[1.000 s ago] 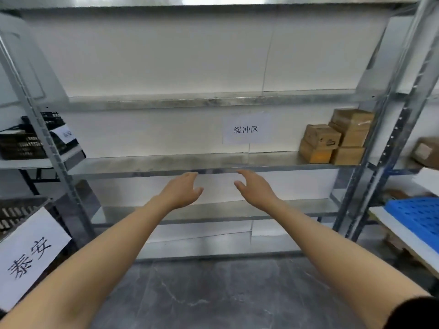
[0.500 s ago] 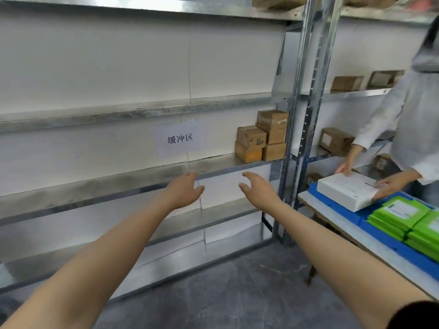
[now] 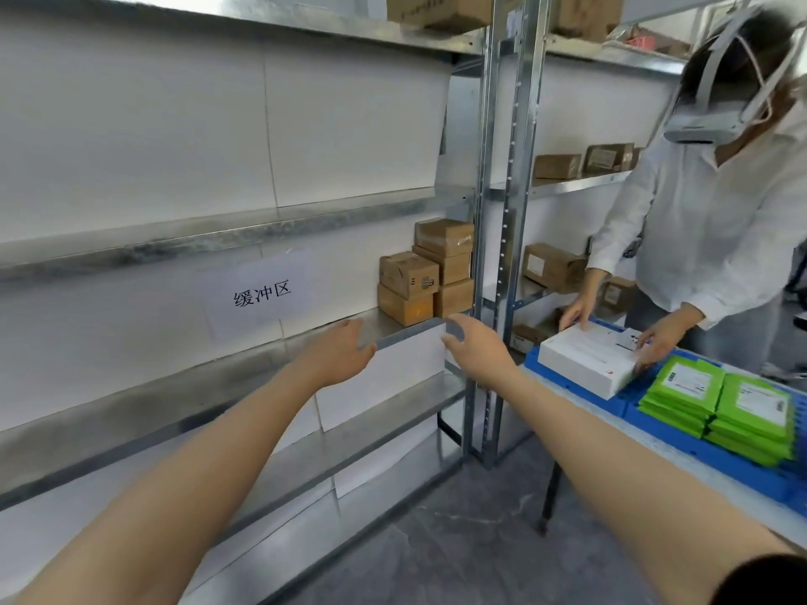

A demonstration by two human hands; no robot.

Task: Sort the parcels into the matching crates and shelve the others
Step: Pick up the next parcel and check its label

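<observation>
Faced a tall rack (image 3: 244,238) of dull galvanised steel, its flat shelves mostly bare. Judged the sorting as only partly done. Saw on the blue plastic tray (image 3: 633,419), at the table's left end, a smooth white box (image 3: 585,364) under another person's hands, and flat glossy green parcels (image 3: 716,403) piled just beside it, not yet sorted. Found brown cardboard cartons (image 3: 430,272) already stacked at the middle shelf's right end. Held left hand (image 3: 345,351) and right hand (image 3: 476,349) forward, both released, grasping nothing.

A parcel storeroom: metal racking (image 3: 502,203), stacked cardboard boxes (image 3: 425,272), a paper zone label (image 3: 262,294) on the wall.
</observation>
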